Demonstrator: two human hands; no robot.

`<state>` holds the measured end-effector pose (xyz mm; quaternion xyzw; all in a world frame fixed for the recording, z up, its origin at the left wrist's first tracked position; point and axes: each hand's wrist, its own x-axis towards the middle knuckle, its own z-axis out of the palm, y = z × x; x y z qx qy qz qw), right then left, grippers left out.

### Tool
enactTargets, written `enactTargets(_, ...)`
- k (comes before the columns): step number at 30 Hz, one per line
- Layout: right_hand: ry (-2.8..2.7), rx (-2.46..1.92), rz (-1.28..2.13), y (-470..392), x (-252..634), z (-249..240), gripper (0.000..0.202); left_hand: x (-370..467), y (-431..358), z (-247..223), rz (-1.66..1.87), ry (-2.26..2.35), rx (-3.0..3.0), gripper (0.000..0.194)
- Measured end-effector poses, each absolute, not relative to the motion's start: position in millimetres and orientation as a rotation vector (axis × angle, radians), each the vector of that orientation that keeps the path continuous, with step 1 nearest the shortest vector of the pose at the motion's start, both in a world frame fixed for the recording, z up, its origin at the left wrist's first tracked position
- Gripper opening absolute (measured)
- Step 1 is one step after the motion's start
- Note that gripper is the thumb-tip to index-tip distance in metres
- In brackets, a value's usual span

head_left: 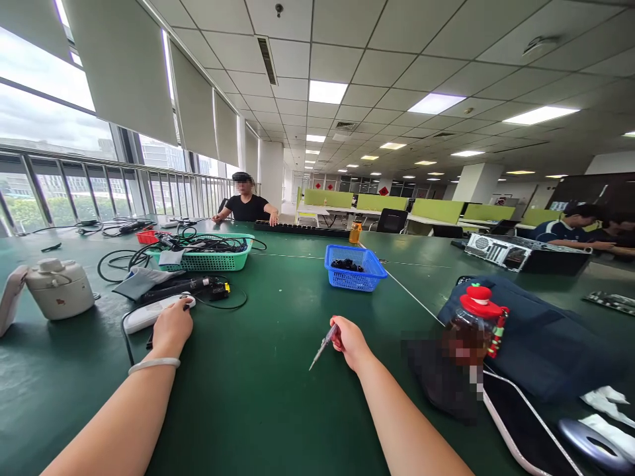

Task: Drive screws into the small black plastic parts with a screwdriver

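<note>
My right hand grips a small screwdriver with a clear handle, its tip pointing down-left just above the green table. My left hand rests on the near end of a white elongated device lying on the table, fingers curled over it. A white bracelet sits on my left wrist. A black cable runs from under that hand toward me.
A green basket of cables, a blue basket, a white rice cooker and grey pouch stand ahead. A dark bag with a red-capped bottle lies right. A person sits across the table; others sit far right.
</note>
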<state>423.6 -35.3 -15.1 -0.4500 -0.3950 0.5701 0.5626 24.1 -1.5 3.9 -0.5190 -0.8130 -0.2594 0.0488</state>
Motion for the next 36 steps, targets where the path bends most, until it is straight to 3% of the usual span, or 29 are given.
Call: enactTargets(36,-0.955,-1.066,1.344,-33.5,425.1,-18.1,0.019,14.7,4.7,-2.3,-0.714,-2.407,-1.631,0.04)
